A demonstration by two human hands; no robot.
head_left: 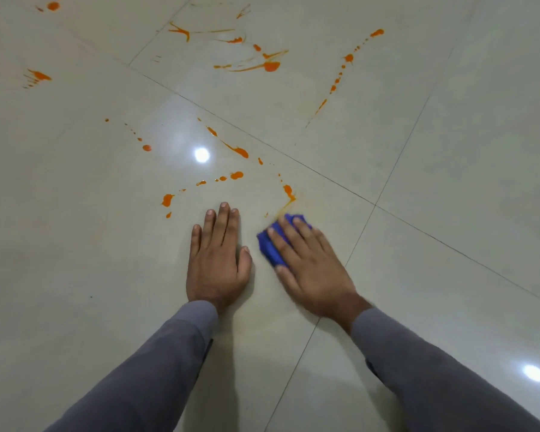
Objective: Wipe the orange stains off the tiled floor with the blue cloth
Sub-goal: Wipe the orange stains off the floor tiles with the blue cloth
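Observation:
My right hand (pixel 309 263) presses flat on a bunched blue cloth (pixel 270 244) on the pale tiled floor (pixel 449 182); the cloth shows under my fingers and thumb. Just beyond the cloth lies a smeared orange streak (pixel 289 194). My left hand (pixel 215 257) rests flat on the floor beside it, fingers together, holding nothing. Orange stains lie further off: drops (pixel 237 175) and a blob (pixel 167 199) ahead of my left hand, a dash (pixel 237 150) past them, and smears (pixel 270 66) on the far tile.
More orange splashes sit at the far left (pixel 39 76), the top left corner (pixel 53 6) and in a dotted trail at the upper right (pixel 349 57). Dark grout lines (pixel 325 177) cross the glossy floor. Ceiling lights reflect as bright spots (pixel 201 154).

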